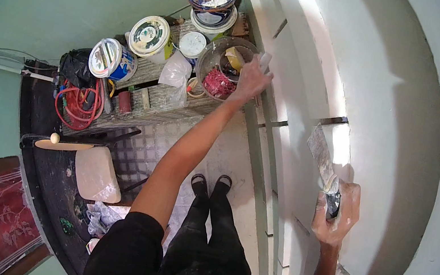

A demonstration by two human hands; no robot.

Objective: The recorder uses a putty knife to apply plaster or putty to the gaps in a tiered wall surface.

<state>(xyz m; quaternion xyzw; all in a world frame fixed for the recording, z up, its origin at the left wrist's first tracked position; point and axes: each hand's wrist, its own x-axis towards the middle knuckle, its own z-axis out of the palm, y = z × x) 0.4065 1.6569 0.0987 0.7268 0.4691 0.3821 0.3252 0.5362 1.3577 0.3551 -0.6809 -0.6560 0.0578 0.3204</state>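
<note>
My left hand reaches out over the right rim of a grey basin. Its fingers are closed round a small whitish flat piece whose kind I cannot make out. Inside the basin lie a crumpled pink-red cloth-like bundle and a yellow-and-dark item, partly hidden by the hand. Beside the pale drawer-like fronts on the right, my right hand grips a putty knife by its dark handle. The knife's smeared blade points up and left.
Several paint buckets stand on a wooden bench against the green wall. A plastic bag and red hose or cable are there too. A cream-seated chair stands left of my legs. Tiled floor lies below.
</note>
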